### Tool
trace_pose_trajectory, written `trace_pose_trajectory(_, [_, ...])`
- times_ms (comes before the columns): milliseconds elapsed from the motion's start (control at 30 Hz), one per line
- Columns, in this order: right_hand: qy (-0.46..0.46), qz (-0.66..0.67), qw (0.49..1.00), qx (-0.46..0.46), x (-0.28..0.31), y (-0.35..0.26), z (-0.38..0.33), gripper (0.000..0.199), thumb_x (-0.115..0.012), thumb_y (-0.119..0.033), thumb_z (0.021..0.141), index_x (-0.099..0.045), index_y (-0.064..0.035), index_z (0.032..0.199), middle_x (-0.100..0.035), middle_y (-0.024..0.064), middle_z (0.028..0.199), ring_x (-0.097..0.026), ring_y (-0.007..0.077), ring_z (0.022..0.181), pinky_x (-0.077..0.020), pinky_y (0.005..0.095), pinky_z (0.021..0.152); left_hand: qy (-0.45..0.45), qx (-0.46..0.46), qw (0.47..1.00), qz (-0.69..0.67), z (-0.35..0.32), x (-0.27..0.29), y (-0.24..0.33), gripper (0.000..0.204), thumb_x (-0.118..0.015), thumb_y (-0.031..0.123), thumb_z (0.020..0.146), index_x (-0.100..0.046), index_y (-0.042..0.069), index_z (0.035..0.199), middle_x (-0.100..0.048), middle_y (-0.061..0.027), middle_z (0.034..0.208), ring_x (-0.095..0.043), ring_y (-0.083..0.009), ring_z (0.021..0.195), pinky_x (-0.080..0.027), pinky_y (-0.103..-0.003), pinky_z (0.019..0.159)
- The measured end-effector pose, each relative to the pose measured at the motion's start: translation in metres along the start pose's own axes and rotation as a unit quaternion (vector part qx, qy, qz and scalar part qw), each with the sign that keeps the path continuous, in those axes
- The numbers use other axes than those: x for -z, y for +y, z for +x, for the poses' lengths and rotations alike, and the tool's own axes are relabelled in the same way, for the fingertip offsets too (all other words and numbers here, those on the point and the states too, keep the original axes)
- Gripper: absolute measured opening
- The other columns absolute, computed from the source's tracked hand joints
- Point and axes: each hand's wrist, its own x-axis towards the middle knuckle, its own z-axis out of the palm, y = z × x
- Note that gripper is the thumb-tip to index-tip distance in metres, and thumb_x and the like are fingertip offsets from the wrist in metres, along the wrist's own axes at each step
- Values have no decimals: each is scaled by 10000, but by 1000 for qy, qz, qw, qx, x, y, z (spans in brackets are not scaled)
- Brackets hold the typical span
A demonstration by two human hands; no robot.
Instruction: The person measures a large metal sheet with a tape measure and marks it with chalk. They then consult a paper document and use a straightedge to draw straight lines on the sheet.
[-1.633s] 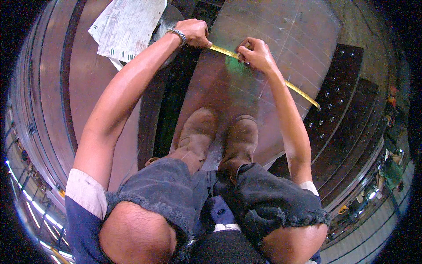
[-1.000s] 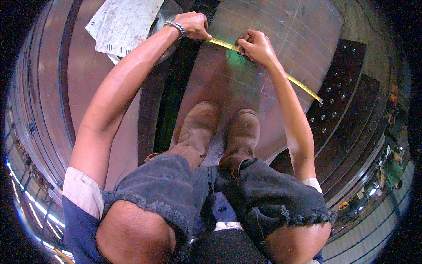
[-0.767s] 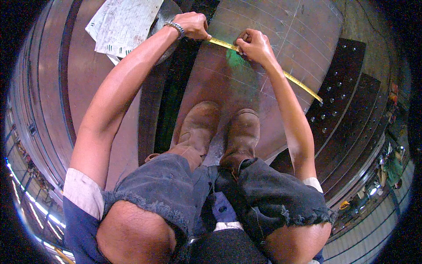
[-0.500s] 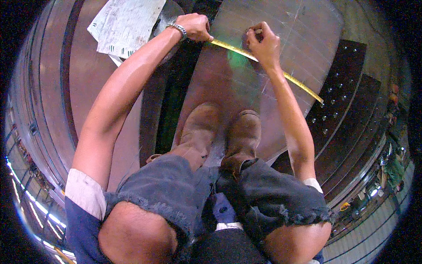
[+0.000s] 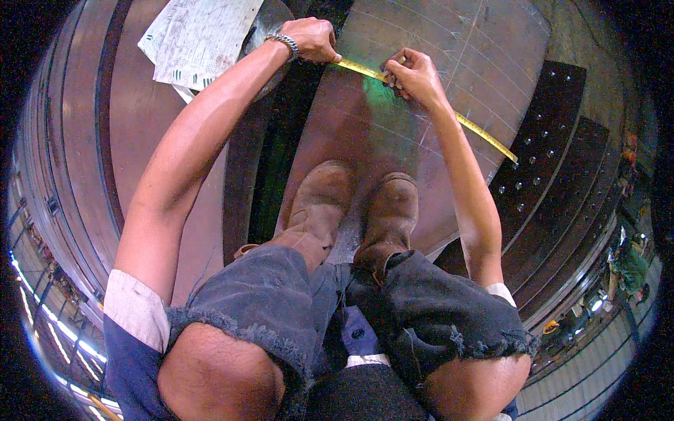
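A yellow measuring tape stretches slantwise across a brown metal plate marked with thin white lines. At the plate's left edge my left hand is closed, pinching the tape's upper left end between thumb and finger. My right hand is over the tape's middle, fingers drawn together near its edge. Whatever small thing those fingers may hold is hidden. Beyond my right wrist the tape runs on to the plate's right edge. A green patch of light lies on the plate below my right hand.
My brown boots rest on the near part of the plate. White printed sheets lie at the upper left, beside a dark gap. Dark plates with holes lie to the right, and long brown metal pieces to the left.
My right hand has come down and slightly left to the tape, its fingers now at the tape's edge. My left hand has barely moved and keeps its pinch.
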Motion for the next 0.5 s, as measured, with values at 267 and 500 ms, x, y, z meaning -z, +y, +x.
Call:
trace_pose_trajectory(267, [17, -11, 1000, 2, -1, -8, -6, 175, -679, -195, 895, -666, -21, 883, -672, 52, 671, -554, 96, 489, -425, 280, 450, -22, 7, 1000, 1, -2, 7, 3, 466, -708, 581, 741, -796, 169, 940, -763, -95, 909, -732, -290, 890, -581, -440, 781])
trace_pose_trajectory(500, [35, -65, 997, 17, -4, -8, -4, 213, -717, -224, 850, -673, -17, 875, -725, 109, 718, -692, 184, 603, -549, 360, 571, -23, -4, 1000, 8, 2, 3, 0, 617, -717, 625, 737, -751, 119, 1088, -748, -136, 1026, -709, -326, 998, -568, -465, 868])
